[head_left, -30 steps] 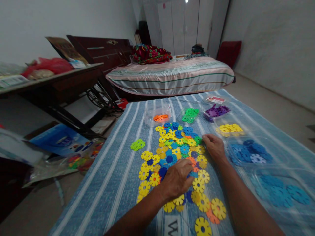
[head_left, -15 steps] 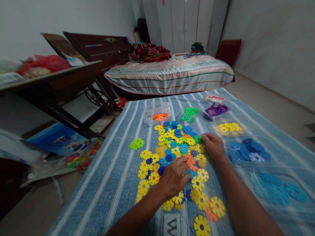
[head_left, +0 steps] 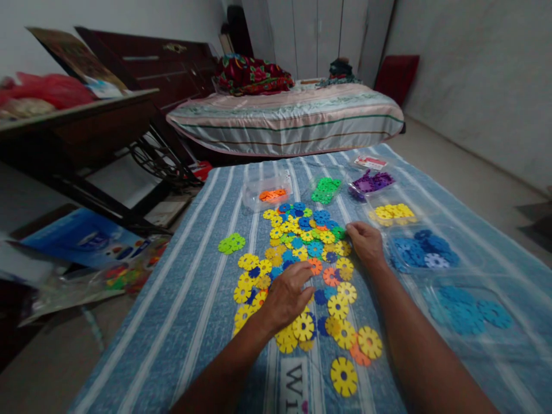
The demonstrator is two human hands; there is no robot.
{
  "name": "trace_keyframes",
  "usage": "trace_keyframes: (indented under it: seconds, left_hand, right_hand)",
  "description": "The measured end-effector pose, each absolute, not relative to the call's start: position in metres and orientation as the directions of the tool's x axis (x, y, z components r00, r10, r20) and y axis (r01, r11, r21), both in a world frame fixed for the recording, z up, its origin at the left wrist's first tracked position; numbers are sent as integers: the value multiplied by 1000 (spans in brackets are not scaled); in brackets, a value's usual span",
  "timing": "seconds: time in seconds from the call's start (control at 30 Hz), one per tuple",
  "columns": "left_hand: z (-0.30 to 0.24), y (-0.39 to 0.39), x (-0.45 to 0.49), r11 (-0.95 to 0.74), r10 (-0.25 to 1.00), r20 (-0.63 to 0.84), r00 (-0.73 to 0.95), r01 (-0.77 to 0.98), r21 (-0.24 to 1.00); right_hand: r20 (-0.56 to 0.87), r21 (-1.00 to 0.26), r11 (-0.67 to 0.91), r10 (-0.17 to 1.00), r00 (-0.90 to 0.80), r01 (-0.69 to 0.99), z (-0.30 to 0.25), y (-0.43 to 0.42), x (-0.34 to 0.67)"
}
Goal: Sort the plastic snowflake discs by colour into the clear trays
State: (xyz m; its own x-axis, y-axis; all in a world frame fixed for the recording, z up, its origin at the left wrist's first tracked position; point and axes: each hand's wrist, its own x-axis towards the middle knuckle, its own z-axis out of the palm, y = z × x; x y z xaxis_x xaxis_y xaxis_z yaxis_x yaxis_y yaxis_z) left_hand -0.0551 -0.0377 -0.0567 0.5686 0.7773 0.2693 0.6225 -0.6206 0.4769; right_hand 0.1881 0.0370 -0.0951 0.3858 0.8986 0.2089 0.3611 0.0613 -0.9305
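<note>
My left hand (head_left: 290, 292) is low over a spread of flower-shaped plastic discs, mostly yellow. Its fingertips touch an orange disc (head_left: 314, 265), while the thumb stands apart from the forefinger. Another orange disc (head_left: 331, 276) lies just to the right. At the right edge of the spread, the closed fingers of my right hand (head_left: 366, 242) pinch a green disc (head_left: 339, 232). Yellow discs (head_left: 337, 307) and dark blue discs (head_left: 319, 296) lie around the left hand, which hides some of them. A small group of lime-green discs (head_left: 232, 243) sits apart on the left.
Clear plastic boxes hold orange discs (head_left: 273, 195), green discs (head_left: 326, 190), purple discs (head_left: 373, 181), yellow discs (head_left: 393, 214), blue discs (head_left: 425, 250) and light-blue discs (head_left: 468, 310). They stand on a blue striped cloth (head_left: 172, 322). A bed (head_left: 284, 123) is behind.
My left hand has shifted slightly left, and the orange disc at its fingertips has moved with it, away from the other orange disc. The right hand stays by the green disc. The view has shifted.
</note>
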Motion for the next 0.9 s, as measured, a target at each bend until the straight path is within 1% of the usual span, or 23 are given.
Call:
trace_keyframes:
  seconds: [0.17, 0.3, 0.43, 0.6, 0.67, 0.77, 0.9]
  left_hand:
    - [-49, -37, -56, -602, 792, 254, 556, 639, 478]
    - [-41, -46, -49, -619, 782, 263, 565, 653, 437]
    - [-35, -60, -39, -674, 729, 233, 643, 618, 405]
    - [-32, -74, -27, -729, 655, 125, 745, 579, 365]
    - [-30, -76, -22, -711, 668, 66, 741, 610, 349]
    - [-27, -77, -13, -639, 736, -23, 676, 707, 303]
    - [-23, -77, -5, -587, 774, -91, 627, 763, 271]
  right_hand:
    - [216, -929, 65, 894, 393, 364, -92, 36, 188]
    - [220, -931, 71, 892, 395, 358, -90, 36, 188]
    - [221, -931, 70, 890, 400, 359, -89, 36, 188]
    - [231, -927, 79, 890, 393, 366, -87, 36, 188]
    - [231, -927, 78, 890, 393, 368, -87, 35, 188]
    - [229, -926, 72, 887, 400, 370, -87, 35, 188]
    - [228, -928, 74, 887, 401, 365, -87, 34, 187]
